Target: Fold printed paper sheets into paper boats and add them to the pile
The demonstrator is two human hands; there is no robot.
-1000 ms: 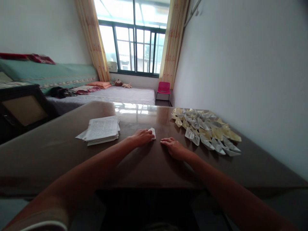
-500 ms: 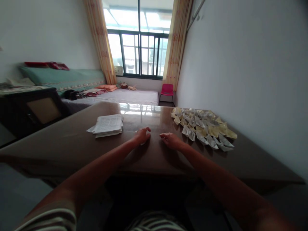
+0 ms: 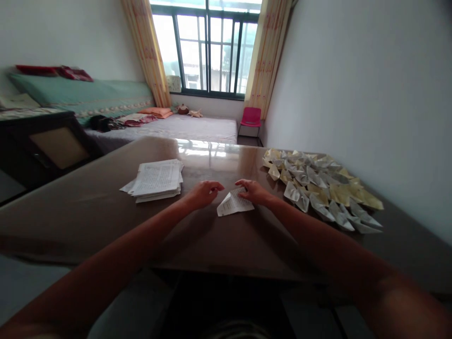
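A folded piece of printed white paper (image 3: 231, 205) lies on the dark brown table (image 3: 106, 216) in front of me. My right hand (image 3: 253, 191) rests on its upper right part, fingers curled and pressing it. My left hand (image 3: 204, 192) hovers just left of the paper, fingers loosely curled, with nothing visible in it. A stack of printed sheets (image 3: 156, 179) sits to the left of my left hand. A big pile of folded paper boats (image 3: 323, 186), white and yellow, covers the table's right side.
Beyond the table stand a bed with folded clothes (image 3: 165, 127), a pink chair (image 3: 250, 120) by the window and a dark cabinet (image 3: 45, 150) at the left. A white wall runs along the table's right edge.
The folded paper was under my left hand; now it lies between the hands, larger, with my right hand on it. My left hand has let go of it. The camera tilted up slightly.
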